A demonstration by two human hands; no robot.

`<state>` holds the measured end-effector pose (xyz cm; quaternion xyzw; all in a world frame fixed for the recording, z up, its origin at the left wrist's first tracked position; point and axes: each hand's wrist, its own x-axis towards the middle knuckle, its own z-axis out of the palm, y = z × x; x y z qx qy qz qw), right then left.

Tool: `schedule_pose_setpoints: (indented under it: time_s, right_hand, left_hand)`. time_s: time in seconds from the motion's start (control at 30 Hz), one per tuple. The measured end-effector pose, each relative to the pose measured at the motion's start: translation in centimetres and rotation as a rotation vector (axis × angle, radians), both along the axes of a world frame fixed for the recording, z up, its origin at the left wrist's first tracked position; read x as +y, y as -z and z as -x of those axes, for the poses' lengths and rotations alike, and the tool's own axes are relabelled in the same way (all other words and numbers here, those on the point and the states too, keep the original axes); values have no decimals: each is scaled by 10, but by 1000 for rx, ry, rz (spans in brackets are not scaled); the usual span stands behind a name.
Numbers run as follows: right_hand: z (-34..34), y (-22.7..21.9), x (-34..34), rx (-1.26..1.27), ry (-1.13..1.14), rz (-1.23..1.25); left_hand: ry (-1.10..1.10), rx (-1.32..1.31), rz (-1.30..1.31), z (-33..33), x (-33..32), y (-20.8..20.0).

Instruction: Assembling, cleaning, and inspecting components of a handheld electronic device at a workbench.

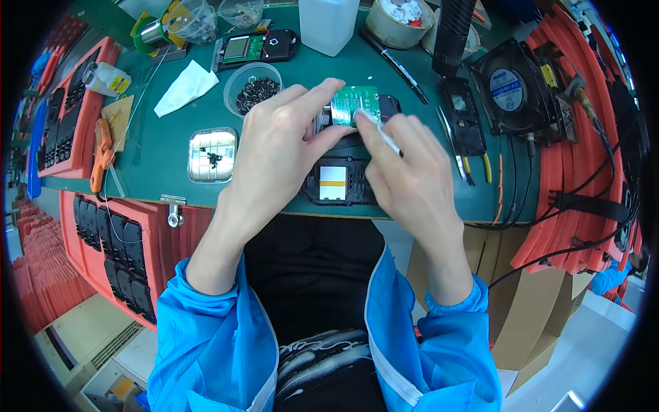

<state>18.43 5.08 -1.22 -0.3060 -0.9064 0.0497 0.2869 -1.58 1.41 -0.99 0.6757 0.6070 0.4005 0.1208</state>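
Observation:
Near the front of the green bench, a green circuit board (358, 100) is tilted up above a black plastic housing. My left hand (283, 130) grips the board's left edge between thumb and fingers. My right hand (415, 165) is closed on a thin white wipe (376, 122), whose folded end touches the face of the board. Below the hands lies the open black housing (355, 184), with a white and yellow panel (333, 182) in it. Another dark part (390, 106) shows behind the board, partly covered by it and my right hand.
To the left are a clear tub (229, 103) of screws, a metal tray (200, 173) with some screws, a white cloth (184, 90) and an orange-handled tool (102, 147). Tweezers (447, 134), pliers (487, 167), a black fan (511, 89) and loose cables (573, 196) lie right.

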Motion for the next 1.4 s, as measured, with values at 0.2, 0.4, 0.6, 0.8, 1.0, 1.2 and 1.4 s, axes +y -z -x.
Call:
schedule_pose_setpoints:
  time_s: [0.2,0.4,0.6,0.8,1.0,1.2,1.4]
  right_hand:
    - [-3,3,-2,35,29,23]
    - [-4,2,-5,67,-5,25]
    - [-4,-4,0,58,-18,-3]
    - [-1,-1,13,86,9,-8]
    - [-6,0,-1,44,-34,59]
    - [3,4,12,89,-3,3]
    - [6,-1,12,39,19,-22]
  left_hand:
    - [5,20,28,-1,0,-2]
    - [-4,13,19,-2,-2,-4]
    - [14,13,-8,-3,0,-4]
    - [30,6,-6,-5,-1,-6]
    - [6,6,0,1,1,-2]
    - [7,11,5,0,1,-3]
    - [23,-12,28,-1,-2,-2]
